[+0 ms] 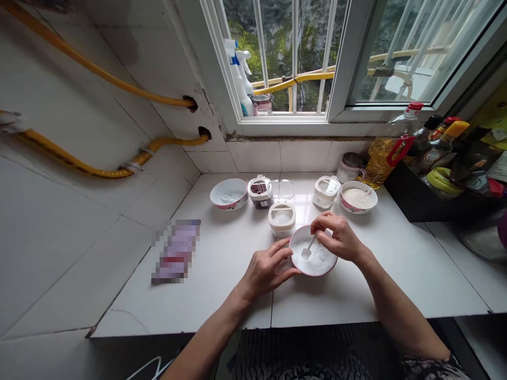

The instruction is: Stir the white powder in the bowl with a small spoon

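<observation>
Left hand: the side of the small bowl is gripped between fingers and thumb.
Right hand: the thin handle of a white spoon is pinched in it.
Small bowl: seen between the hands, over the white counter; white powder is held inside, around the spoon's tip.
Open jar: placed just behind, its clear lid tipped back.
Farther back: a flowered bowl and a jar of dark red bits are set.
Window: spray bottles are seen at its left.
</observation>
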A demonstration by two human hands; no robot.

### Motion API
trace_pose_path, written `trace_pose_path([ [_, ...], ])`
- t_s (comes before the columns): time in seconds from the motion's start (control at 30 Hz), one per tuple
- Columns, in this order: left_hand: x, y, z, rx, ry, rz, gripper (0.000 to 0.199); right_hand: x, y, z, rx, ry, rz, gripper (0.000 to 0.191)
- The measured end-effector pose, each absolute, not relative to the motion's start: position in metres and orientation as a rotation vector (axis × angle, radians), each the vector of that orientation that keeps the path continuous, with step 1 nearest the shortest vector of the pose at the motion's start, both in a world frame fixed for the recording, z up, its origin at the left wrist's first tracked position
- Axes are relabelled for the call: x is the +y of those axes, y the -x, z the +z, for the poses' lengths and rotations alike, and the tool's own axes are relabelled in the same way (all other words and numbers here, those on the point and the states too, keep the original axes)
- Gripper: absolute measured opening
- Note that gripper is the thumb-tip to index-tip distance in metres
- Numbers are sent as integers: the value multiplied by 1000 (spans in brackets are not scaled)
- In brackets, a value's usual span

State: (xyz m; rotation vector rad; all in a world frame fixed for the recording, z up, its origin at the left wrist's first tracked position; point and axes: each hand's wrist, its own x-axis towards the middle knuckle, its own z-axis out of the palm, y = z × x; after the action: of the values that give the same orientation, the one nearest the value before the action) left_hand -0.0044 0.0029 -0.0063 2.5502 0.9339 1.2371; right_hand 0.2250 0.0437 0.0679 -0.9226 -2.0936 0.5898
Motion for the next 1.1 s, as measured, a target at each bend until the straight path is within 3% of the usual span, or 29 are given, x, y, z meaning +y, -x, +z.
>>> trace_pose_path([
  [0.3, 3, 4, -7, 929, -2547, 1236, 26, 40, -215, 64, -2160, 914, 742, 20],
  [0.63, 4, 5, -8, 920, -2539, 1229, 27, 47, -219, 62, -1836, 1106, 1128, 15],
  [1.1, 3, 5, -8, 916, -2519, 1208, 27, 54, -221, 55, -1905, 1232, 822, 17],
])
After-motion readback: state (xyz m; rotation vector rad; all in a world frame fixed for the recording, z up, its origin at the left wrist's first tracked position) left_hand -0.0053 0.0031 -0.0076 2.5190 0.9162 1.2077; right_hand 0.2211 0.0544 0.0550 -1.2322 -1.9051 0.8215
